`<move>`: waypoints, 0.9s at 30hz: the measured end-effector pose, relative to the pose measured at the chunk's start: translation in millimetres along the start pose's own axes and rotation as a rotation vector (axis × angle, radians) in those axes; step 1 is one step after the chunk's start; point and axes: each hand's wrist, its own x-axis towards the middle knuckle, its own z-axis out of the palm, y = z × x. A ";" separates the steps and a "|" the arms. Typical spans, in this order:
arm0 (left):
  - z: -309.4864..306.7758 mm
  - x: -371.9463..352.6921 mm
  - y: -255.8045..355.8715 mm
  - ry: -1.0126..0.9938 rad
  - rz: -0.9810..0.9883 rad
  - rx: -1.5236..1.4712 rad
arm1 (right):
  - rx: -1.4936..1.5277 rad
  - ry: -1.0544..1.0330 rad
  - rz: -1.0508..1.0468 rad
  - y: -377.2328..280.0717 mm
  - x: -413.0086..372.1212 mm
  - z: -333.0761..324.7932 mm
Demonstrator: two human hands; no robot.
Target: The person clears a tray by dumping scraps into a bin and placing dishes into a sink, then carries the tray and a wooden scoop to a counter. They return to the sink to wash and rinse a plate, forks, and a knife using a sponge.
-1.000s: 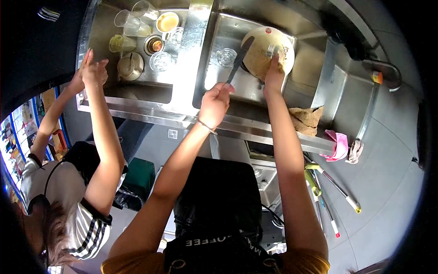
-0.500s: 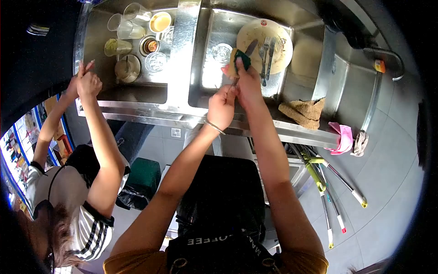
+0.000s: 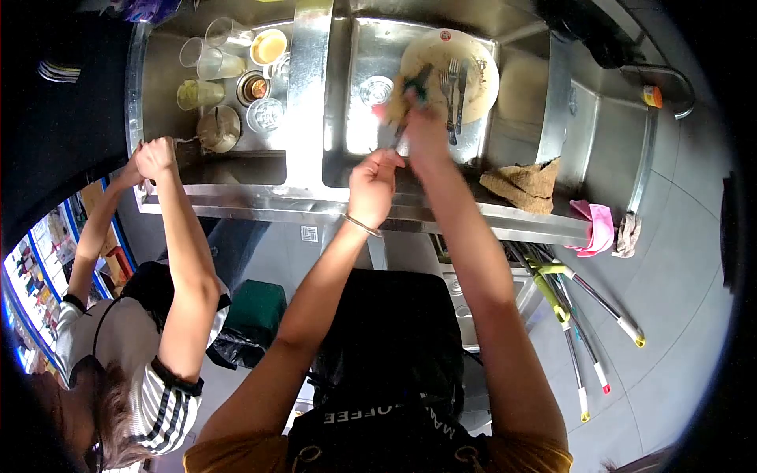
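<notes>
My left hand (image 3: 371,188) is closed on the handle end of a table knife (image 3: 424,74) over the right sink basin. Smeared by motion, my right hand (image 3: 426,138) presses a yellow and green sponge (image 3: 404,101) around the knife. The blade tip pokes out beyond the sponge. Behind my hands lies a large white plate (image 3: 485,83) with food residue on it. A fork (image 3: 446,98) and another knife (image 3: 461,102) rest across this plate. Left of the sponge, a clear glass (image 3: 376,91) stands in the same basin.
The left basin holds several used cups, including a cup of brownish liquid (image 3: 269,47). At its left edge are a co-worker's closed hands (image 3: 155,158). A brown cloth (image 3: 522,185) and a pink cloth (image 3: 591,229) lie along the front rim. Mop handles (image 3: 579,335) lean below right.
My right hand and the sponge have shifted slightly along the knife and are now blurred. The co-worker's hands have come together lower down. The whole view has moved a little.
</notes>
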 end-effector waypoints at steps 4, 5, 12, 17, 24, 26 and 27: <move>-4.3 -2.6 6.8 -0.006 -0.040 -0.034 | -0.020 -0.151 0.012 40.1 44.3 -0.5; -3.0 -6.4 8.7 -0.021 -0.051 -0.021 | 0.009 -0.160 0.099 28.9 57.3 -6.5; -9.4 4.7 20.0 -0.051 -0.132 -0.084 | -0.176 -0.225 0.086 6.9 25.1 -10.0; 0.6 14.1 14.6 0.042 -0.155 -0.048 | 0.201 -0.164 0.008 -5.0 5.1 -12.9; 6.7 50.4 5.4 0.208 -0.139 0.041 | -0.131 -0.140 -0.271 19.8 -38.0 -2.8; 4.2 47.4 -1.5 0.098 -0.190 0.209 | -0.150 -0.021 -0.315 18.8 -14.9 -4.6; 6.7 43.7 -3.8 0.049 -0.136 0.251 | -0.027 0.003 -0.117 18.7 1.7 -6.0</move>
